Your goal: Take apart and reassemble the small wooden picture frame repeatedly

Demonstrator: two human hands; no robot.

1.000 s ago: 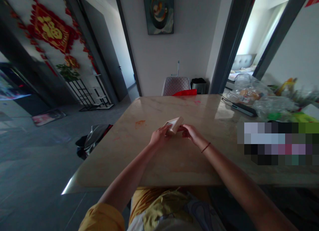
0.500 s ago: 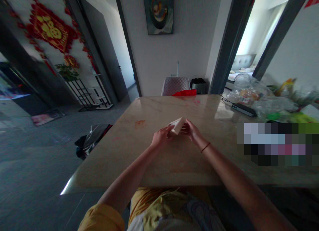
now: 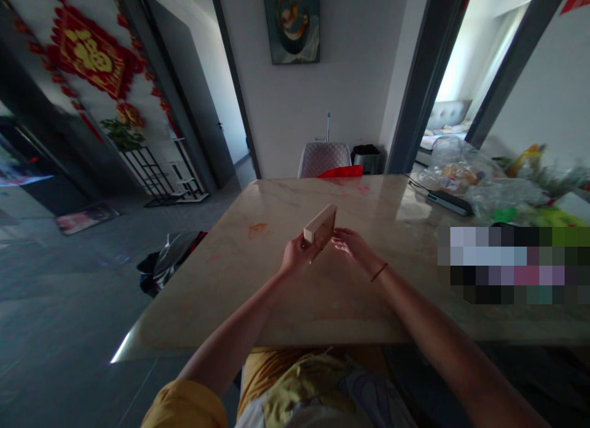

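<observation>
My left hand [image 3: 297, 253] holds a pale, wood-coloured flat box-like object [image 3: 321, 223] by its lower left part. The object stands tilted on edge above the tabletop, its thick rim upward and its darker broad side turned to the right. My right hand [image 3: 350, 241] is just to the right of it, fingers extended and slightly apart. Whether those fingertips touch the object's right edge, I cannot tell. Part of the broad side is hidden behind my left fingers. Below both hands lies the marble-patterned table [image 3: 295, 305].
Plastic bags [image 3: 461, 166] and a dark elongated device [image 3: 449, 202] lie at the table's right side, near a pixelated patch. An orange smear [image 3: 258, 230] marks the tabletop on the left. Behind the far edge stands a quilted chair [image 3: 325, 157] with a red item [image 3: 341, 171].
The box-like object has been turned from lying tilted between both hands to standing on edge, a little higher. My right hand has come off its right side and lowered slightly.
</observation>
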